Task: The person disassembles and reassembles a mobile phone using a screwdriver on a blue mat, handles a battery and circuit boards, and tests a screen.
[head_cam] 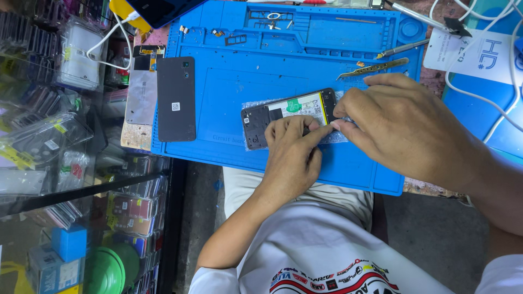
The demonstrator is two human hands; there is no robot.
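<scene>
Blue silicone mat (354, 169) carries opened phone (289, 117), back off, near front edge. Left hand (291, 155) pins its lower edge, fingers curled; right hand (400, 125) pinches at its right end w/ fingertips. Recommend steady downward hold, light pull, avoid flexing the board

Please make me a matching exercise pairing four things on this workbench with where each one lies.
Things:
1. Opened phone
2. Dark back cover
3. Tweezers
4. Blue mat

Places:
A. On the mat's left edge, away from both hands
B. Under everything, covering the bench
C. Under the fingertips of the left hand and right hand
D. On the mat above the right hand

Pairs: 1-C, 2-A, 3-D, 4-B
</scene>
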